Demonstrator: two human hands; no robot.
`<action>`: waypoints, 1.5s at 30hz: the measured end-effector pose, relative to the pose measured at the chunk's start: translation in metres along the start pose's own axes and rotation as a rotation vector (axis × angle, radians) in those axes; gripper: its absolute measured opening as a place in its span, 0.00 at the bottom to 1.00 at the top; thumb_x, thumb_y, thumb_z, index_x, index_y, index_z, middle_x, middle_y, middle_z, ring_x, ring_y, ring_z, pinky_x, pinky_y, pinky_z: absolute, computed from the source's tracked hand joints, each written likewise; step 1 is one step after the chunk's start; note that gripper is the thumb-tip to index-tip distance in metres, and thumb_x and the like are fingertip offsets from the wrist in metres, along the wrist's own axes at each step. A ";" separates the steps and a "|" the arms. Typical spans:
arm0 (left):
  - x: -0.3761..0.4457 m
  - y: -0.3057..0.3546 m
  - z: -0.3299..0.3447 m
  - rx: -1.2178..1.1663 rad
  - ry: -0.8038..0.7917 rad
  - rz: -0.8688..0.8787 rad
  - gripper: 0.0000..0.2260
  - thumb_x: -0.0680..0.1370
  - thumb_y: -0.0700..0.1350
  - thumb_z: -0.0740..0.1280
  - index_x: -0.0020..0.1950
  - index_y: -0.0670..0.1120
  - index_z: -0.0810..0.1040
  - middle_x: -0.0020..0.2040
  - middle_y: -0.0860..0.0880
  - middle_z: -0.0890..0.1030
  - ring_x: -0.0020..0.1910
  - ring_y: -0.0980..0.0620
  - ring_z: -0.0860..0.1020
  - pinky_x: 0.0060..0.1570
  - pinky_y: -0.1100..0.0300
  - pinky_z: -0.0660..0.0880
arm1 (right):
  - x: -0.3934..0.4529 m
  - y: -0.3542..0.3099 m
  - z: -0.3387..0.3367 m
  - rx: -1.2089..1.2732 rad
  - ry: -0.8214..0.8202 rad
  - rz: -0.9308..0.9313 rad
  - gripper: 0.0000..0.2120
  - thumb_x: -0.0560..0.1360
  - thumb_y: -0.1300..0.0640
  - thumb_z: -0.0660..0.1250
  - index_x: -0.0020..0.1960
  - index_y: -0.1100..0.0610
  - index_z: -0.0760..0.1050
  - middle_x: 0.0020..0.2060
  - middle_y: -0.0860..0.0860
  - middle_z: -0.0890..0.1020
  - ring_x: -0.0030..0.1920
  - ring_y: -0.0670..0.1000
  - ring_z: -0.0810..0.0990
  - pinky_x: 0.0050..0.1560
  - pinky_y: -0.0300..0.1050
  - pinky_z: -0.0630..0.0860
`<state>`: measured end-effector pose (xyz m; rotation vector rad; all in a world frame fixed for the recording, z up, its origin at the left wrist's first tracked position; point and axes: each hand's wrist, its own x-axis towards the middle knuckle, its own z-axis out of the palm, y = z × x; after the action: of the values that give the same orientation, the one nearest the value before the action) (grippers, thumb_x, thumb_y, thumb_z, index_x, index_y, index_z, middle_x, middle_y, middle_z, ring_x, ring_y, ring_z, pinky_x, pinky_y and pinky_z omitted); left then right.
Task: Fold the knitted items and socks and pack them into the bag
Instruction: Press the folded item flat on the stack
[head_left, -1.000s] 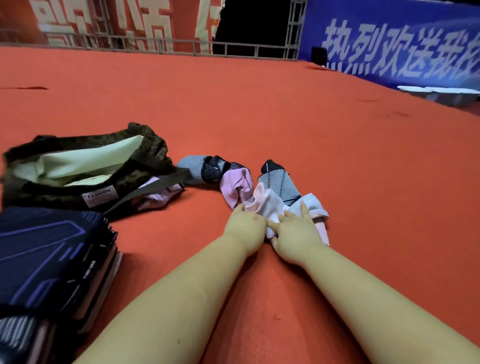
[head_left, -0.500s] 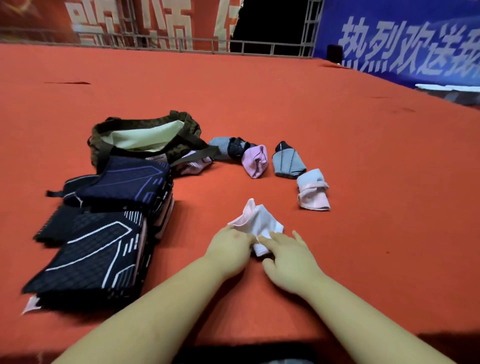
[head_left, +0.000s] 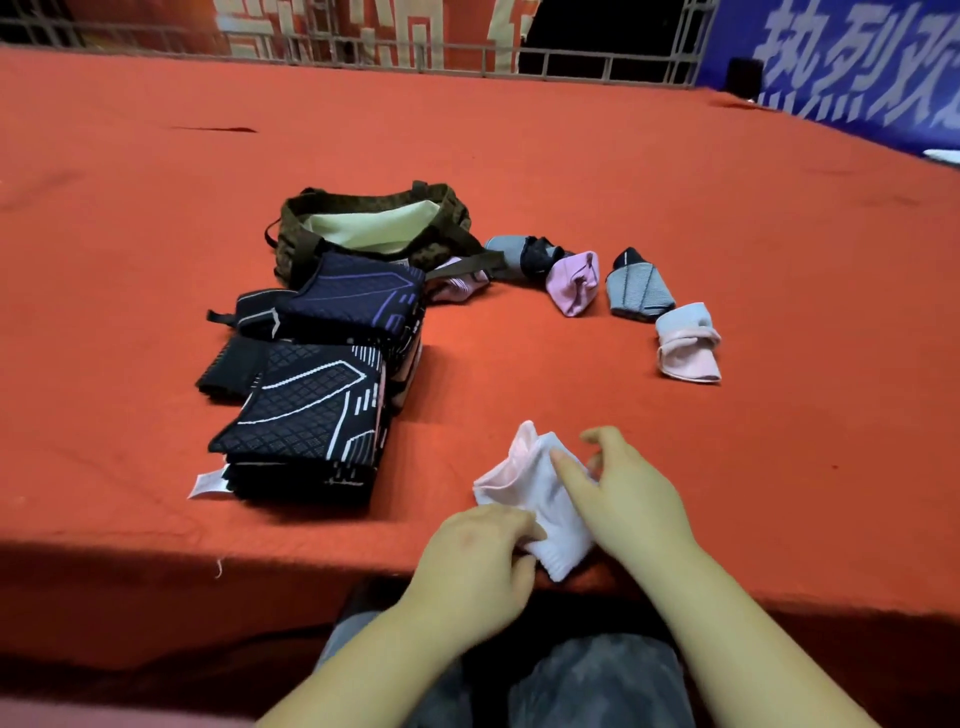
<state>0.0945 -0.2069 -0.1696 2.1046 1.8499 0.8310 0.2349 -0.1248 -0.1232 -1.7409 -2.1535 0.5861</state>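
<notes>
Left hand (head_left: 475, 558) fingers are hidden under the sock (head_left: 540, 499). A pink sock (head_left: 457, 286) is half covered by the bag (head_left: 374, 228) strap. Banner (head_left: 852, 62) text is cropped by the frame edge.

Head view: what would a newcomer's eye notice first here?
First, the left hand and right hand holding a pink and white sock near the red table's front edge. Next, dark folded knits stacked on the left, before the open bag.
</notes>
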 end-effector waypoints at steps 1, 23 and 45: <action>0.001 -0.002 -0.005 -0.097 -0.037 -0.079 0.14 0.67 0.47 0.60 0.47 0.53 0.82 0.47 0.57 0.84 0.47 0.58 0.80 0.50 0.63 0.76 | 0.005 -0.003 0.003 -0.053 0.015 0.008 0.24 0.76 0.38 0.57 0.67 0.50 0.67 0.62 0.50 0.76 0.62 0.54 0.73 0.65 0.49 0.65; 0.035 -0.003 -0.036 -0.793 0.281 -0.425 0.06 0.78 0.44 0.67 0.48 0.47 0.83 0.45 0.52 0.84 0.47 0.55 0.81 0.50 0.63 0.75 | -0.023 -0.021 0.013 0.801 0.014 -0.157 0.06 0.72 0.50 0.69 0.45 0.50 0.73 0.37 0.50 0.83 0.38 0.46 0.80 0.40 0.40 0.74; 0.057 0.020 -0.075 -1.284 0.747 -0.456 0.11 0.81 0.37 0.57 0.45 0.47 0.76 0.34 0.54 0.78 0.34 0.60 0.76 0.40 0.64 0.75 | 0.004 0.005 0.003 0.667 0.337 -0.063 0.07 0.75 0.58 0.67 0.38 0.52 0.76 0.33 0.43 0.80 0.31 0.36 0.74 0.35 0.29 0.69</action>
<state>0.0730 -0.1708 -0.0832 0.5794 1.2218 2.0442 0.2367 -0.1208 -0.1280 -1.2866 -1.5321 0.8092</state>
